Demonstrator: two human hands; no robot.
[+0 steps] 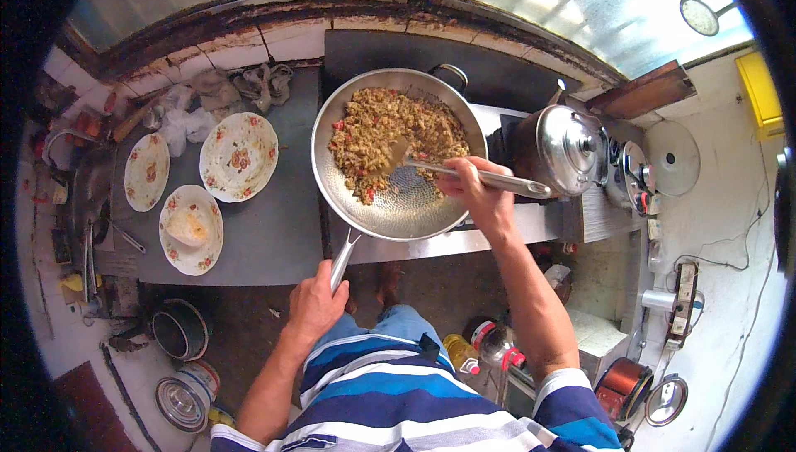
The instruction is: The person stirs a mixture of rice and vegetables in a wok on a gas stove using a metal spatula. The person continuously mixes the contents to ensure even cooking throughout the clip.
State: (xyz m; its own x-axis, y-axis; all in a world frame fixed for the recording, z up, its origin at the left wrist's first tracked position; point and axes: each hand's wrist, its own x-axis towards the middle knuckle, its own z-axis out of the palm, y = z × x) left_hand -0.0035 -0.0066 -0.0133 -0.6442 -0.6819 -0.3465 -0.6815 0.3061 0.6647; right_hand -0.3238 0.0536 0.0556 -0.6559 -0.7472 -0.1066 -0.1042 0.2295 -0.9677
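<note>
A wide steel frying pan (410, 228) with a dimpled bottom sits over the stove in front of me. Its long metal handle is gripped by my left hand (314, 303). Chopped, browned food (385, 122) with red bits covers most of the pan, and the bare metal shows at the near side. My right hand (479, 194) holds a metal-handled spatula (429, 167) over the pan from the right. The spatula's head rests among the food and is partly hidden by it.
Left of the pan, a dark counter (267, 240) bears flowered plates (239, 156), one with a pale piece of food (186, 228). Crumpled plastic bags (186, 125) lie behind them. A lidded steel pot (559, 147) stands right of the pan. Bottles (494, 340) stand on the floor near my legs.
</note>
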